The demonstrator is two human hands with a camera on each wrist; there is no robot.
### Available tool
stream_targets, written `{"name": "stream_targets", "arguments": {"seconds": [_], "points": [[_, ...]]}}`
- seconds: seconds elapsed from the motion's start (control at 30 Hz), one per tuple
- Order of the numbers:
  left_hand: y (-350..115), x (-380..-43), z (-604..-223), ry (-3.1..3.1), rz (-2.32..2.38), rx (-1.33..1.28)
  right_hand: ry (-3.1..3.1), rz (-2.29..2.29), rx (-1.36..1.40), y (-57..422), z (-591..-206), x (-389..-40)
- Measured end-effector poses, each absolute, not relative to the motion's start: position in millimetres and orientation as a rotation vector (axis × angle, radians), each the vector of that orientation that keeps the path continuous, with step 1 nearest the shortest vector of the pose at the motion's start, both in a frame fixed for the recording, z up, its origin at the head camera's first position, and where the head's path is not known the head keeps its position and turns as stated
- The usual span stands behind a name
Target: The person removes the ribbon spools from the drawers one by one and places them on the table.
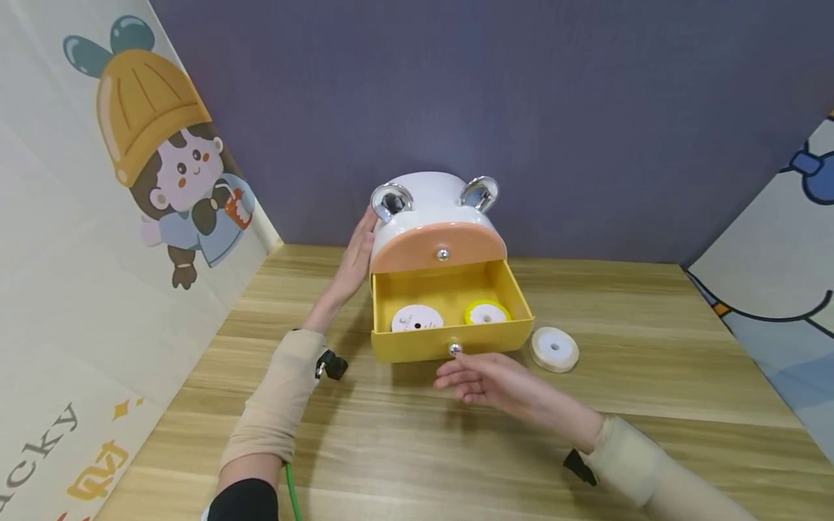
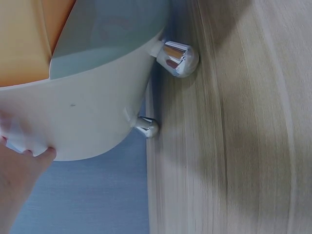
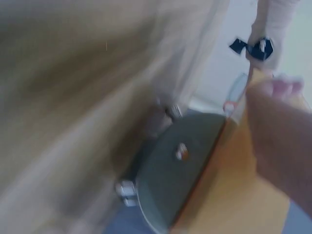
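A white rounded drawer box (image 1: 426,189) with silver ears stands at the back of the table. Its yellow drawer (image 1: 417,347) is pulled out, holding a white round spool (image 1: 405,316) and a yellow-rimmed spool (image 1: 487,313). My left hand (image 1: 355,259) rests on the box's left side, fingers extended; in the left wrist view its fingertips touch the white wall (image 2: 92,117). My right hand (image 1: 491,380) is just below the drawer's silver knob (image 1: 455,349), thumb side right at it, other fingers loosely bent. The right wrist view is blurred.
A cream spool (image 1: 554,349) lies on the wooden table (image 1: 391,449) right of the drawer. Above the yellow drawer is an orange front (image 1: 417,251); below it, a grey-green one (image 3: 170,170). Silver feet (image 2: 178,59) support the box. A dark partition (image 1: 554,130) stands behind.
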State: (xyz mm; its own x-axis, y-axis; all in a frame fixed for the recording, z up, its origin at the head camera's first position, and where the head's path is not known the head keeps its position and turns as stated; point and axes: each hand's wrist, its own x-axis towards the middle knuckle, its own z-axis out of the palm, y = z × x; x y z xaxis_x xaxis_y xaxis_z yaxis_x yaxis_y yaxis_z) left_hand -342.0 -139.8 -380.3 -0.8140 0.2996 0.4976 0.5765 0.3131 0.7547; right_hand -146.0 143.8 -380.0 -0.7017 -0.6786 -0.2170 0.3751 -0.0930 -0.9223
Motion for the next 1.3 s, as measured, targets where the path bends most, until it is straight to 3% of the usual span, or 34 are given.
{"name": "stream_targets", "arguments": {"seconds": [0.23,0.47,0.7,1.0,1.3], "points": [[-139.1,-342.8,-381.5,-2.289,-1.508,-0.810,1.734,-1.548,-0.886,162.1,-325.3,-152.8],[-138.8,-338.4,-377.0,-2.308,-1.532,-0.804,2.012,-1.397,-1.072,155.8,-275.6,-188.2],[-135.3,-318.5,-356.9,-2.346,-1.539,-0.795,2.216,-1.109,-1.128,141.5,-283.7,-222.7],[-139.2,-342.0,-380.0,-2.330,-1.528,-0.775,2.476,-0.526,-1.374,122.7,-298.1,-246.9],[-139.6,-341.6,-381.6,-2.328,-1.513,-0.778,2.424,-0.322,-1.417,104.6,-306.8,-257.6]]}}
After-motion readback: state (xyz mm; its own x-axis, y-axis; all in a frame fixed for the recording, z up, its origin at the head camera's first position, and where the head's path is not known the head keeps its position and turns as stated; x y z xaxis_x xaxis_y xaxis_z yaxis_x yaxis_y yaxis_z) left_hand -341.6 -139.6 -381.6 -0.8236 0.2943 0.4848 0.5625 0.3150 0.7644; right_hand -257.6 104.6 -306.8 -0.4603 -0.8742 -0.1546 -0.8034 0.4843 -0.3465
